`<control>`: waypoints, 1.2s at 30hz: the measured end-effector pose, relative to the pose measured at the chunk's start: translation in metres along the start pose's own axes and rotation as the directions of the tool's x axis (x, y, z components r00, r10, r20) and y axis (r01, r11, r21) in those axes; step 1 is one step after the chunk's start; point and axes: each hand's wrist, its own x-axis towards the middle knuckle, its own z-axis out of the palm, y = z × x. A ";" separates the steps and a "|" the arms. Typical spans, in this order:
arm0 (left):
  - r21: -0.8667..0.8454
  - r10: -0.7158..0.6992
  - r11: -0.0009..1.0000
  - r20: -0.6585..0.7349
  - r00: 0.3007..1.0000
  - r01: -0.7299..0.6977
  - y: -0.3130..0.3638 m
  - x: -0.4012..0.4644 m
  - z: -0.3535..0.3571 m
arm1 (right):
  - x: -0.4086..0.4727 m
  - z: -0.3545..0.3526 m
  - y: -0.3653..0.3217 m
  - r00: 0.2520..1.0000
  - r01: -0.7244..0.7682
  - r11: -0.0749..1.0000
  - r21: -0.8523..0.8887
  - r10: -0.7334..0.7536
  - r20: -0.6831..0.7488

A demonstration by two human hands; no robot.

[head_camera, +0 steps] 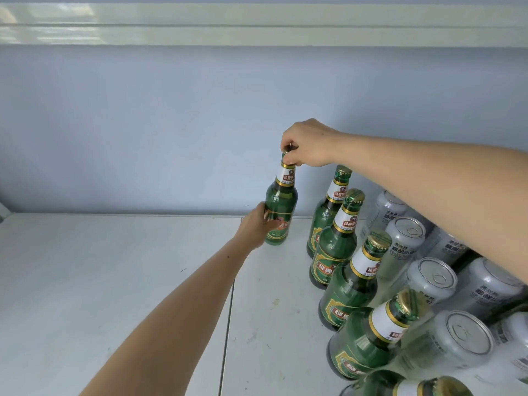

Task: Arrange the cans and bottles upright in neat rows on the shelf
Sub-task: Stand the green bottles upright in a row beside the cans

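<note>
A green glass beer bottle [281,201] stands upright on the white shelf [114,267], near the back wall. My left hand [257,224] wraps its lower body from the left. My right hand [307,144] pinches its cap and neck from above. To its right, several more green bottles [337,244] stand upright in a row running toward me. Right of that row, several silver cans [431,277] stand upright in rows; my right forearm hides some of them.
A pale blue back wall [171,124] closes the shelf behind the bottles. A white shelf board [200,24] runs overhead. A seam [228,310] divides the shelf surface; the part left of it holds only my left forearm.
</note>
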 end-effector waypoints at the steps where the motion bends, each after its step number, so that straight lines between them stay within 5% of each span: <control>1: -0.067 0.018 0.998 0.010 1.000 -0.017 0.004 0.005 0.002 | -0.001 -0.003 0.007 1.000 -0.020 1.000 0.013 0.020 -0.020; 5: -0.339 0.022 0.941 0.107 0.994 0.015 0.022 0.013 0.010 | 0.001 -0.005 0.032 0.993 -0.088 0.996 0.029 0.090 -0.082; 9: -0.386 0.073 0.923 0.171 0.983 -0.001 0.035 0.018 0.024 | 0.003 -0.003 0.051 0.986 -0.135 0.991 0.001 0.134 -0.099; 36: -0.297 0.002 0.952 0.261 0.965 0.078 0.055 0.041 0.048 | 0.005 0.003 0.087 0.967 -0.246 0.969 -0.032 0.243 -0.082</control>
